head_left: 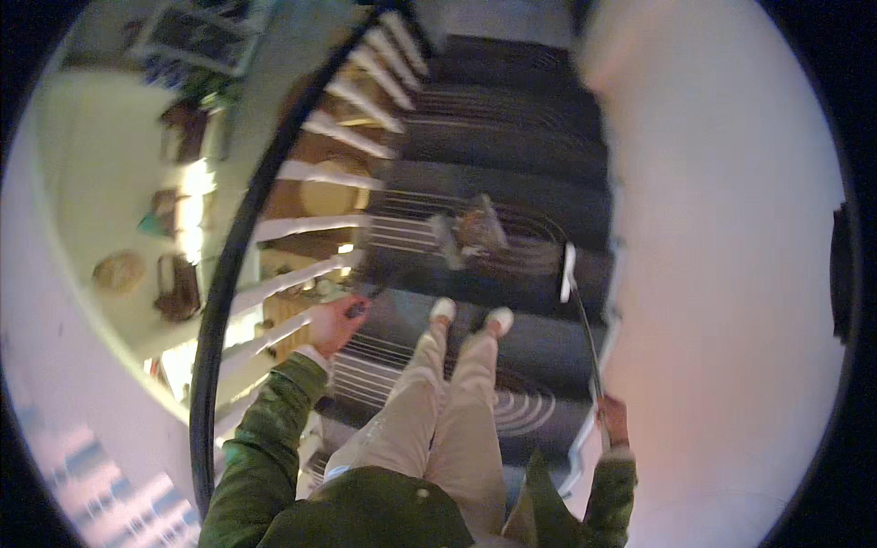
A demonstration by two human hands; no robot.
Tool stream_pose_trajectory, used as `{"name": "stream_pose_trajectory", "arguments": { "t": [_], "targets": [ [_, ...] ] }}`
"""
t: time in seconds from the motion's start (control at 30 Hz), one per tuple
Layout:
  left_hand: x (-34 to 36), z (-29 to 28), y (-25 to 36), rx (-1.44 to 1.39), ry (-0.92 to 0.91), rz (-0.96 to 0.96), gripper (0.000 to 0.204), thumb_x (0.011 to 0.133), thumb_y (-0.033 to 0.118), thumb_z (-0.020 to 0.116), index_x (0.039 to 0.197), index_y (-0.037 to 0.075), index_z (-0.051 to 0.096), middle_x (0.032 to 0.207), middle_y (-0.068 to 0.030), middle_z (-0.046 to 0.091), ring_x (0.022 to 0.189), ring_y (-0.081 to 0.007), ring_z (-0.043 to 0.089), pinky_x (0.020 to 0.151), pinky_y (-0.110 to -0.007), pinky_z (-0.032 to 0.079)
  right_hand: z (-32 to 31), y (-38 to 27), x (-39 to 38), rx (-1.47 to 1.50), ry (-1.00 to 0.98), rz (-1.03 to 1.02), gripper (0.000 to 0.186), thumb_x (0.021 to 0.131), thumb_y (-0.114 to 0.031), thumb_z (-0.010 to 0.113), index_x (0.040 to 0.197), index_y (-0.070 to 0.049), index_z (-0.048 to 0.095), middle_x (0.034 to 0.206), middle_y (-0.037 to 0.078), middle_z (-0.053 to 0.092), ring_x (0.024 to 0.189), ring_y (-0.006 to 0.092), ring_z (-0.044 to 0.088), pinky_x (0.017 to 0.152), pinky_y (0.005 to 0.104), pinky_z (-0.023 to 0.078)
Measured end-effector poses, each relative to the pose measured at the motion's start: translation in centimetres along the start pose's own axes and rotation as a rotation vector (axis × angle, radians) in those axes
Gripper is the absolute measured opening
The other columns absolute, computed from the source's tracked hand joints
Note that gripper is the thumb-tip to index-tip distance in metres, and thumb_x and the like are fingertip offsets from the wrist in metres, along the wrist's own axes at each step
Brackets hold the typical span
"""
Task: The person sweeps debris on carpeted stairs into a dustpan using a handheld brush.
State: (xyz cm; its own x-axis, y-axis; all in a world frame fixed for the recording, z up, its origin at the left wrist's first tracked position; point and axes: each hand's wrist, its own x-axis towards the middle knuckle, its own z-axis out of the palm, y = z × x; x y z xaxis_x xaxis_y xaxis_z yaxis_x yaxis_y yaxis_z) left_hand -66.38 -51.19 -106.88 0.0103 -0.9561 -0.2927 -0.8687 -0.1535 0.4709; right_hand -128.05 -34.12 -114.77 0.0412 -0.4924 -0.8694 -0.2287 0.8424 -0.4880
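My right hand point(614, 420) is closed round a long thin stick with a narrow white head point(569, 272), which looks like a broom. Its head is at the right side of a dark stair step, close to the wall. Beside the white balusters, my left hand point(334, 327) is closed on a small dark handle-like thing point(357, 309); blur hides its kind. On a step ahead of my feet lies a crumpled, see-through grey thing point(473, 230) with some brown and orange in it. I cannot make out whether it joins the dark handle.
Dark carpeted stairs point(512, 137) with pale curved lines run down ahead. A black handrail point(239, 237) on white balusters point(320, 173) bounds the left side, a pale wall point(722, 274) the right. My white shoes point(499, 321) stand on a step. Beyond the rail is a lit room below.
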Motion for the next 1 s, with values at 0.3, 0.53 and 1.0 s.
{"name": "stream_pose_trajectory", "arguments": {
  "t": [0.3,0.53,1.0],
  "targets": [
    [6.4,7.7,4.6,0.177,-0.314,0.41,0.015,0.071,0.029,0.065,0.082,0.018,0.063,0.067,-0.0075,0.062,0.06,-0.0268,0.061,0.053,-0.037,0.047,13.3,3.8,12.5,-0.63,0.823,0.406,0.016,0.073,-0.021,0.058,0.064,-0.007,0.062,0.067,0.014,0.061,0.065,0.027,0.061,0.052,0.0395,0.047],
    [5.6,10.1,8.8,0.251,-0.405,0.397,0.016,0.073,0.029,0.064,0.084,0.018,0.061,0.067,-0.0082,0.062,0.062,-0.0279,0.061,0.054,-0.039,0.047,29.9,4.8,7.2,0.192,0.265,-0.061,0.024,0.083,-0.021,0.056,0.094,0.0,0.058,0.07,0.007,0.055,0.056,0.0178,0.055,0.048,0.0305,0.043],
    [4.7,10.3,11.1,0.245,-0.375,0.425,0.017,0.071,0.027,0.065,0.082,0.016,0.06,0.068,-0.0085,0.062,0.062,-0.0275,0.061,0.054,-0.039,0.047,19.8,7.1,9.2,-0.464,0.862,0.012,0.017,0.075,-0.019,0.061,0.072,-0.004,0.053,0.063,0.011,0.056,0.063,0.0233,0.059,0.053,0.038,0.046]
  ]
}}
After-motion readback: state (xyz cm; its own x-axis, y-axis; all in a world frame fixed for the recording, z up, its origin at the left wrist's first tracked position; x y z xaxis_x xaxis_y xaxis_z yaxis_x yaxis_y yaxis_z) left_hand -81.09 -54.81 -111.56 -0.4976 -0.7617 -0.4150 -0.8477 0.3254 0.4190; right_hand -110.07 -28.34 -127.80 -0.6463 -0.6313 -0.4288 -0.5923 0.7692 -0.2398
